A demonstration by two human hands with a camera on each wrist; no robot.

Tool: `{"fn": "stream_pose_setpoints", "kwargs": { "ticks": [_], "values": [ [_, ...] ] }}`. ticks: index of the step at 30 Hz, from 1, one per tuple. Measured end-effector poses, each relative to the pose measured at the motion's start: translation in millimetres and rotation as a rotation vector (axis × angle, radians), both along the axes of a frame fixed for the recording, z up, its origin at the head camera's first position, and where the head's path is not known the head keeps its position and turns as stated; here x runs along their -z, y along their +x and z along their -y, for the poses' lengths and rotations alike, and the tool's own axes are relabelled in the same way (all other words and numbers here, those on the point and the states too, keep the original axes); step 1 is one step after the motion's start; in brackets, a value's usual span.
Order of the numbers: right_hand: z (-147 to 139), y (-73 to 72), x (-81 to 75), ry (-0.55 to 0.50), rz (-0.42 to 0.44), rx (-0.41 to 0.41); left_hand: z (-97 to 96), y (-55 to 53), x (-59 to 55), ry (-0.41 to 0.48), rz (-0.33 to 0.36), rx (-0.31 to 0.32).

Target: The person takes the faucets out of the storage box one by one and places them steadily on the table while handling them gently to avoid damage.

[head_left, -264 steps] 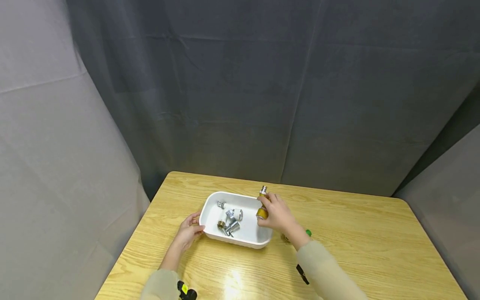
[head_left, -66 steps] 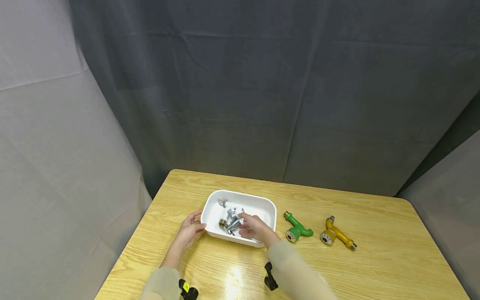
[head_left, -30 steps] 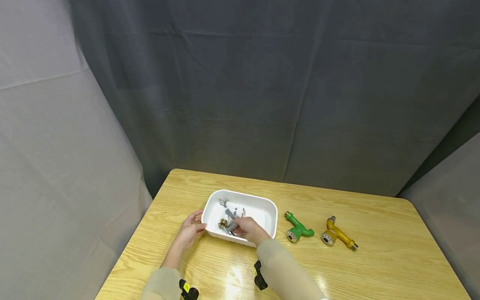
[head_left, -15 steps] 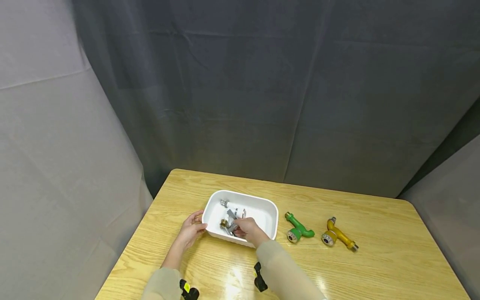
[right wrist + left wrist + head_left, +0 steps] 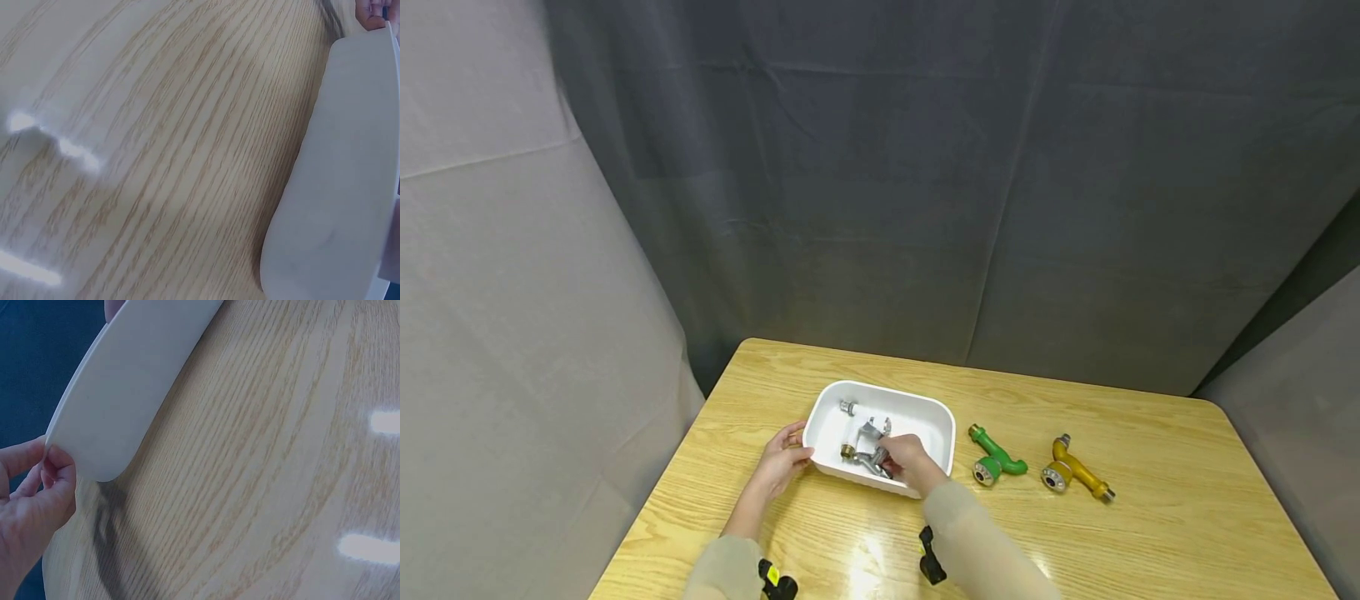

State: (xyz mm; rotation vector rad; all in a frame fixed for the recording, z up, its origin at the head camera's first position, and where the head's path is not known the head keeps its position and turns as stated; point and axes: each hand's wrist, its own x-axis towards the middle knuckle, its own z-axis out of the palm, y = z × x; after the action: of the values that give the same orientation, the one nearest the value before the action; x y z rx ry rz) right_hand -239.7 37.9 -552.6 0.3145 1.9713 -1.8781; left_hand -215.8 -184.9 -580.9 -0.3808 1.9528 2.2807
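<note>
My left hand [image 5: 775, 467] pinches the left end of a white plastic tray [image 5: 934, 412]. In the left wrist view, thumb and fingers [image 5: 61, 467] close on the rim at the tray's corner. Inside the tray, my right hand [image 5: 908, 460] grips a silver tap [image 5: 871, 463] with a brass-coloured threaded end. That hand's fingers partly cover the tap. Another silver part [image 5: 872, 428] lies just behind it, partly hidden. Near the tray's far left corner sits a small silver threaded end [image 5: 847, 407]. The right wrist view shows mostly the tray's outer side [image 5: 331, 169].
On the wooden table [image 5: 1187, 467], right of the tray, lie a green tap [image 5: 997, 456] and, farther right, a yellow tap [image 5: 1078, 471]. A dark curtain [image 5: 880, 183] hangs behind the table, with pale cloth [image 5: 535, 333] at the left.
The yellow tap, earlier in my right hand, now lies on the table. My right hand has since reached into the tray, gripped the silver tap and shifted it slightly right. The left hand stays put.
</note>
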Motion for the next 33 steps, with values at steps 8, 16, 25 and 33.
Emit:
{"fn": "stream_pose_setpoints", "kwargs": {
  "ticks": [8, 16, 25, 33],
  "values": [
    [-8, -8.4, 9.2, 0.077, -0.003, 0.002, -0.7, 0.4, -0.3, 0.000, 0.004, -0.005],
    [-16, -16.5, 4.9, 0.046, 0.008, -0.001, -0.8, 3.7, -9.7, 0.018, 0.002, 0.017],
    [-23, -19.2, -20.1, -0.047, 0.024, 0.015, -0.6, -0.1, 0.6, -0.002, 0.000, -0.010],
    [-37, -20.2, -40.4, -0.141, 0.039, 0.086, 0.5, -0.2, 0.4, 0.001, 0.002, -0.003]
  ]
}}
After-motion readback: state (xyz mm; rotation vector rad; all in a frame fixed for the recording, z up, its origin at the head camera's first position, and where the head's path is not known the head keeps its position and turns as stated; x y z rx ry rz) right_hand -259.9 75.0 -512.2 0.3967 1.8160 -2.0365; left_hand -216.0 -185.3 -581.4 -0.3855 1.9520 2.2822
